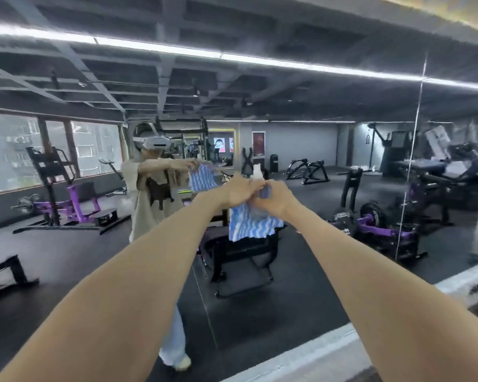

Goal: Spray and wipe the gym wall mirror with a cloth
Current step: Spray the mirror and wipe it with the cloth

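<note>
I have both arms stretched straight out at chest height, with the hands meeting just in front of the mirror (329, 150). My left hand (236, 192) is curled round the spray bottle (257, 172), whose white top stands up between the hands. My right hand (275, 200) grips the striped cloth (253, 226), which hangs below both hands.

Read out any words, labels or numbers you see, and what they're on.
Nothing reads clearly.
Black round object in the mirror: white lettering, blurred, unreadable.
White board at right: dark marks, too blurred.
Wall poster: no legible text.
</note>
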The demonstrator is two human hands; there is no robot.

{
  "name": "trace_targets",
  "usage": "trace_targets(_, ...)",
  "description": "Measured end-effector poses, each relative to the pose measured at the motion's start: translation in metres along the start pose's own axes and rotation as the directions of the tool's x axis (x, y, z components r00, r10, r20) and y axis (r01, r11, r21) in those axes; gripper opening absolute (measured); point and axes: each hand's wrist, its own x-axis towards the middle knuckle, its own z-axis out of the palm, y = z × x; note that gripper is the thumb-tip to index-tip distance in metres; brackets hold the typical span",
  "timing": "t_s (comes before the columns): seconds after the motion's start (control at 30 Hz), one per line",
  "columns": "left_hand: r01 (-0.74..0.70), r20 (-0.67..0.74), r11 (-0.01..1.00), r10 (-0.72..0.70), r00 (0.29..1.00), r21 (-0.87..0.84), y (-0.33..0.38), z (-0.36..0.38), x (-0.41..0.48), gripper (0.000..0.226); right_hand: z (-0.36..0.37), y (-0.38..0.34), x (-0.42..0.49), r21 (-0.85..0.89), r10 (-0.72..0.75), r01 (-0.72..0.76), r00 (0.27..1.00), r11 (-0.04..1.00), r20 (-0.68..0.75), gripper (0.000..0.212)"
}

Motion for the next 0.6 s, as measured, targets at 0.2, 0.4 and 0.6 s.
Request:
trace_targets(0.2, -0.14, -0.235, 0.99, 0.135, 0.962, -0.003, 0.023, 0.012, 0.126, 0.025, -0.058, 0.073, 0.085, -0.089, 0.262, -0.29, 0.934, 0.953, -0.242, 0.047)
trace_targets(0.4, -0.345, -0.241, 0.918, 0.386, 0.89, 0.197, 0.063, 0.047, 0.209, 0.034, -0.117, 0.142, 0.12, -0.131, 0.342, -0.406, 0.873, 0.904, -0.347, 0.051)
trace_targets(0.6, -0.499, -0.121, 0.806, 0.557, 0.821, 0.318, 0.114, 0.087, 0.287, 0.023, -0.182, 0.205, 0.146, -0.123, 0.252, -0.318, 0.891, 0.94, -0.378, 0.081)
